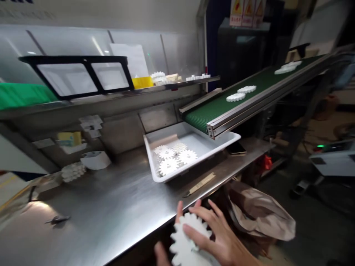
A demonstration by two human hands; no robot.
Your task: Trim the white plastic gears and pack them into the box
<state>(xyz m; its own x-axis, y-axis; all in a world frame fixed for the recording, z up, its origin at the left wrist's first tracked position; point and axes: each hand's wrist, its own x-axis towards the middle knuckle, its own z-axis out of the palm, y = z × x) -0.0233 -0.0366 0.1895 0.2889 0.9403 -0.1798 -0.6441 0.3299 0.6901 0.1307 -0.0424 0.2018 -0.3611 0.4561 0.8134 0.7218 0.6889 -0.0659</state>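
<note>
At the lower edge of the view, in front of the bench, I hold a white toothed gear [183, 240]. My right hand [222, 232] is closed on its right side, thumb lying across the face and fingers spread behind the rim. My left hand [161, 255] is mostly hidden behind the gear; its thumb shows at the left edge and a fingertip above the rim, and it seems to support the gear from below. Several similar gears [168, 165] lie in the left part of a white tray [158, 178] beyond my hands.
A green conveyor belt [216, 105] slopes down to the tray, carrying several gears [235, 97]. A wooden-handled tool [202, 183] lies near the metal bench's [124, 207] front edge, and a phone [236, 149] right of the tray. A lined bag [260, 210] hangs open below.
</note>
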